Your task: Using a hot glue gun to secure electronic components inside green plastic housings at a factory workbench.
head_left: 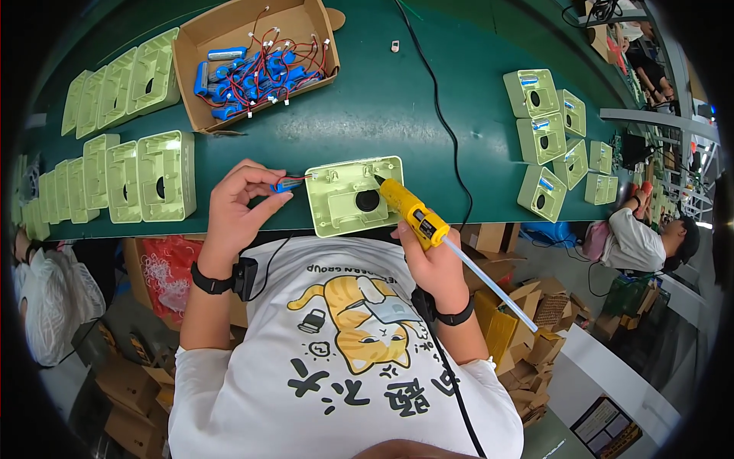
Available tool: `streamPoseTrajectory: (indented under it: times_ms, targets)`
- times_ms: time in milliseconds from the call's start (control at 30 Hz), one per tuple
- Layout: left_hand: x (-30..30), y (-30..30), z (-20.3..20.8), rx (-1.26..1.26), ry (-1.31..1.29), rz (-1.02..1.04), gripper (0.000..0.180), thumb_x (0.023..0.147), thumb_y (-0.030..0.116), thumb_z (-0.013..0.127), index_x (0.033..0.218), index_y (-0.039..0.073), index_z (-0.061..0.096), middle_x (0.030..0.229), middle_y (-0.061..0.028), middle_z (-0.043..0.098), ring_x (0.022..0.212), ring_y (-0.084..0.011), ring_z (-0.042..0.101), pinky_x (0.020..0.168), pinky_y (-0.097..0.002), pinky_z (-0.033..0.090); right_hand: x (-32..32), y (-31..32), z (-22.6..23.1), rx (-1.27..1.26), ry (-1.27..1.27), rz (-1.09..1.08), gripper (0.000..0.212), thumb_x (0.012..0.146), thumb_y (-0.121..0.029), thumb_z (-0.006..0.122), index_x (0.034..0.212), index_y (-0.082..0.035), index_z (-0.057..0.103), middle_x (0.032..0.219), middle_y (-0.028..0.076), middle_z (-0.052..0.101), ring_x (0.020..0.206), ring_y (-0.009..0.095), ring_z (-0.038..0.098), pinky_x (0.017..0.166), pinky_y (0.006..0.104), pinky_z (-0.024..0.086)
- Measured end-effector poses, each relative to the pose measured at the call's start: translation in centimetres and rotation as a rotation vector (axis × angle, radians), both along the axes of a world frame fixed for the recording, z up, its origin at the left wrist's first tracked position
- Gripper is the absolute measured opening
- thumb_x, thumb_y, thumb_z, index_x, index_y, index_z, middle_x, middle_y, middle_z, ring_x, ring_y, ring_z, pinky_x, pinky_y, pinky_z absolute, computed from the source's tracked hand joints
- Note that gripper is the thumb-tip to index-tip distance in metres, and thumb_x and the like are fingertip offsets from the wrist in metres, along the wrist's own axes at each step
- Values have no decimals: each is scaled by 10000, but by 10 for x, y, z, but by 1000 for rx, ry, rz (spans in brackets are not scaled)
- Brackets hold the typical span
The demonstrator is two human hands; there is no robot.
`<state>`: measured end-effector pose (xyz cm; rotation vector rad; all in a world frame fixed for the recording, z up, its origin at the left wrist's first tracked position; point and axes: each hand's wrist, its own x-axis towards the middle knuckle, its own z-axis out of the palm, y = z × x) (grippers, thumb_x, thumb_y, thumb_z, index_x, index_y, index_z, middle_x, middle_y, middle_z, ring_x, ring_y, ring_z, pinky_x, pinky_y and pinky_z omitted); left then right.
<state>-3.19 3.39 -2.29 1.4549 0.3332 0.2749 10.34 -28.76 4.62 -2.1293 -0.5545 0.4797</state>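
A pale green plastic housing [336, 210] lies open side up at the table's near edge, with a round black part inside. Left of it, my left hand [246, 197] pinches a blue battery cell [286, 185] whose red and black wires reach the housing's upper left corner. My right hand [433, 264] is wrapped round a yellow hot glue gun [413, 210]; a long translucent glue stick [493, 284] sticks out of its back. The gun's dark nozzle [379, 180] is over the upper right part of the housing; whether it touches is too small to tell.
A cardboard box [191, 92] of wired blue cells stands at the far left. Rows of green housings [167, 176] line the left side; several with cells [541, 138] sit at right. A black cable [440, 107] crosses the green table [359, 115]. Other people [638, 241] are at right.
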Motion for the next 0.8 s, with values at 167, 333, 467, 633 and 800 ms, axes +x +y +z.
streamPoseTrajectory:
  times_ms: [167,333,467,633,800]
  targets:
    - [12,-4,11,152,-150,45,280,947,-139,871,1144,-14,715,1202,-106,703,1183,-235,795,995,-341,674,3,-11,-9,2,62,33,195,1115,-123,745,1190,54,780,810,75,785,690,153,742,652,322,574]
    - [37,-38,27,78,-177,65,278,929,-129,892,1069,13,698,1166,-110,715,1160,-237,790,1022,-368,647,3,-10,-13,17,-56,64,184,1121,-126,744,1174,47,781,751,42,743,624,134,697,597,313,542]
    - [54,-51,32,301,-131,-31,232,918,-57,923,975,36,719,1123,-116,787,1068,-202,788,855,-333,609,-1,-14,-13,9,-27,47,208,1128,-139,743,1207,48,788,769,34,763,584,103,654,561,292,518]
    - [61,-61,33,549,-88,-133,268,879,-12,965,852,49,705,1073,-133,860,956,-235,814,947,-349,595,-3,-13,-7,73,149,-49,266,1134,-149,739,1291,58,795,888,50,842,580,58,622,542,266,507]
    - [67,-57,31,837,-294,-143,273,854,50,994,857,75,722,1084,-79,880,918,-223,792,888,-369,532,-4,-15,-10,54,205,-55,315,1138,-151,733,1359,70,774,1002,76,877,601,38,626,551,246,520]
